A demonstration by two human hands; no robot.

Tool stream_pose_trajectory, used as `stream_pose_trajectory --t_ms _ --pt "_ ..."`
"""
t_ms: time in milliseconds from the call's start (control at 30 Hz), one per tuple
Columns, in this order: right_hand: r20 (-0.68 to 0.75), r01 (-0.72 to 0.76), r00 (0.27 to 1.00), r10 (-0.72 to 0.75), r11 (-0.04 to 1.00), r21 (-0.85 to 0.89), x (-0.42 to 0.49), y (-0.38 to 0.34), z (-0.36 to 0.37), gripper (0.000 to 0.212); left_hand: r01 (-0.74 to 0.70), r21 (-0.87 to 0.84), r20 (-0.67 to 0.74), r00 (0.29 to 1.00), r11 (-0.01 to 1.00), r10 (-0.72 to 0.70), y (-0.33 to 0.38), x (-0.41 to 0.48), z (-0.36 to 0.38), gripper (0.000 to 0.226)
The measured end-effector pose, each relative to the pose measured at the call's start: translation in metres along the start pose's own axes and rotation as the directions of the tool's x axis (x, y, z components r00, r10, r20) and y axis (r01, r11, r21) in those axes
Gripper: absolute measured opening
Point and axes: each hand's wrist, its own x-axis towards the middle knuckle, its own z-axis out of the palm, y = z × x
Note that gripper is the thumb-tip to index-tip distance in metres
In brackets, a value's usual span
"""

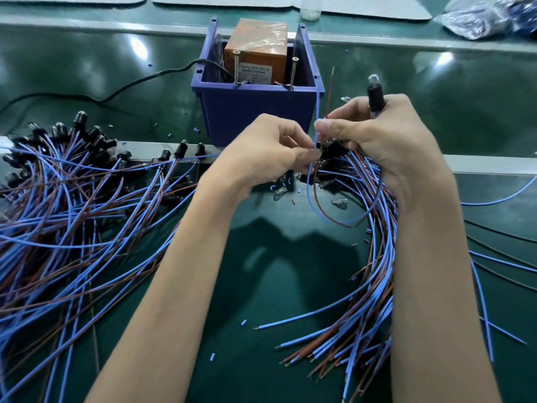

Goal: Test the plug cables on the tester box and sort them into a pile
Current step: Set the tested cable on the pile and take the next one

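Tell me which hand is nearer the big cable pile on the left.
Left. The left hand, pinching a blue wire, is just right of the pile; the right hand is farther right, gripping a bundle of cables.

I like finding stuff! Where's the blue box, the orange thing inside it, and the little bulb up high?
blue box (232, 112), head view, front wall
orange thing (258, 58), head view, front face
little bulb (372, 80), head view, glass tip

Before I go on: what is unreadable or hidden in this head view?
Head view only.
1. Label on the tester: print too small, blurred.
2. Tester's base: hidden by the bin wall.
3. Plugs in the right hand: mostly covered by its fingers.
4. Left pile: cut off by the left edge.
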Motion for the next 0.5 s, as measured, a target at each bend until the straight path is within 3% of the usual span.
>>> stream_pose_trajectory --t_ms 267,500 --pt "0.082 0.012 0.997 -0.010 1.000 -0.029 -0.001 0.003 -0.004 0.022 0.112 0.206 0.096 0.986 0.972 -0.134 -0.004 -0.005 -0.014 0.009" --pt "0.225 -0.042 0.973 0.060 0.996 -0.083 -0.002 0.006 -0.002 0.014 0.115 0.343 0.194 0.962 0.932 -0.190 -0.004 -0.006 -0.012 0.006"
